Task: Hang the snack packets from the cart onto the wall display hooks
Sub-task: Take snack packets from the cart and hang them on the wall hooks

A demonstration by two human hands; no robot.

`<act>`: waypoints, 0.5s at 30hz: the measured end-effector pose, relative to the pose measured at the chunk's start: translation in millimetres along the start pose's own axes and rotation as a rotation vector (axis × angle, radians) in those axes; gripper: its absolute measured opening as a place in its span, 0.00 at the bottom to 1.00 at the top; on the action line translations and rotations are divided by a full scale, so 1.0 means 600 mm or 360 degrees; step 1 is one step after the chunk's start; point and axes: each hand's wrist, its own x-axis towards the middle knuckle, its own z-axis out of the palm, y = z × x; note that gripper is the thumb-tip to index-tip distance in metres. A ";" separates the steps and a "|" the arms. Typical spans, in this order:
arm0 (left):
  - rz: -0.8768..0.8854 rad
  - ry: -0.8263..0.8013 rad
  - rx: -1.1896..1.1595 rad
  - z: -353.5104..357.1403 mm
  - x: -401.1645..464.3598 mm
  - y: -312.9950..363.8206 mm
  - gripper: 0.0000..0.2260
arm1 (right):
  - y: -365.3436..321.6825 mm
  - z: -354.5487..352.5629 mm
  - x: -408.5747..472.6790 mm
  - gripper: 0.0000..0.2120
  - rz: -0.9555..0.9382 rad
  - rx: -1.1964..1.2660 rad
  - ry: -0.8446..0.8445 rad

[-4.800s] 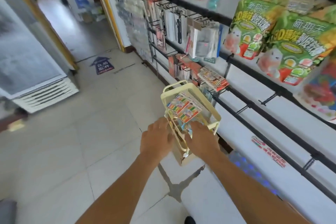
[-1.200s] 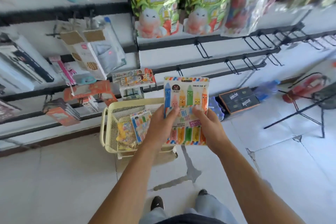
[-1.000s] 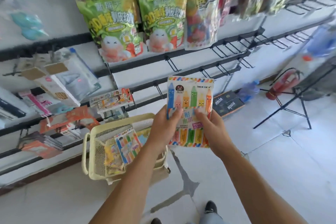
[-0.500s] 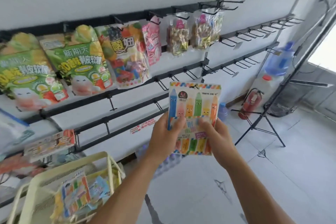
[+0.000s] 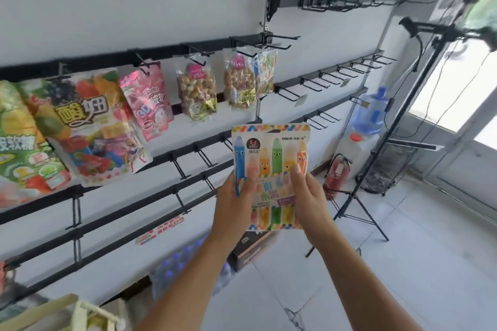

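left hand (image 5: 236,204), right hand (image 5: 309,196), both raised, gripping

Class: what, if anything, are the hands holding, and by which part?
Both hands hold the crayon-print packet: left hand grips its left edge, right hand its right edge, about mid-height.

You've got two hands up: left hand (image 5: 236,204) and right hand (image 5: 309,196), both gripping one crayon-print packet (image 5: 271,161). Six crayon figures across its top row. Upper rail: seven packets hanging that you can count, namely two green ones (image 5: 24,142) at the cut-off left edge, one fruit-print (image 5: 91,126), one pink (image 5: 146,101), two nut bags (image 5: 196,94), one partly hidden multicolour one (image 5: 266,72). One cart (image 5: 61,312), one water jug (image 5: 372,110), one fire extinguisher (image 5: 336,172). Empty hooks are too blurred for you to count.
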 end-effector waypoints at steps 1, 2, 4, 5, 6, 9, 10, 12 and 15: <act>-0.0006 -0.0022 -0.0027 0.013 0.022 -0.001 0.17 | -0.003 -0.009 0.022 0.14 -0.0007 -0.0020 -0.0011; -0.0010 -0.0047 -0.0057 0.025 0.044 -0.001 0.16 | -0.006 -0.018 0.045 0.14 -0.0017 -0.0043 -0.0028; -0.0018 -0.0099 -0.0092 0.050 0.093 -0.001 0.14 | -0.013 -0.038 0.093 0.15 -0.0023 -0.0073 -0.0071; -0.0022 -0.0113 -0.0101 0.062 0.118 -0.001 0.13 | -0.017 -0.048 0.118 0.15 -0.0015 -0.0065 -0.0085; -0.0025 -0.0111 -0.0103 0.074 0.142 -0.001 0.13 | -0.023 -0.058 0.142 0.15 -0.0007 -0.0052 -0.0097; 0.0018 -0.0019 -0.0039 0.111 0.204 -0.003 0.16 | -0.037 -0.085 0.210 0.13 -0.0015 -0.0019 -0.0100; 0.0026 0.0019 -0.0025 0.123 0.221 -0.007 0.16 | -0.038 -0.094 0.230 0.12 -0.0021 -0.0015 -0.0104; 0.0012 0.0072 -0.0020 0.141 0.250 -0.012 0.14 | -0.039 -0.111 0.265 0.11 -0.0027 -0.0030 -0.0145; -0.0017 0.0091 0.0039 0.159 0.298 -0.015 0.11 | -0.040 -0.135 0.320 0.10 0.0005 -0.0076 -0.0206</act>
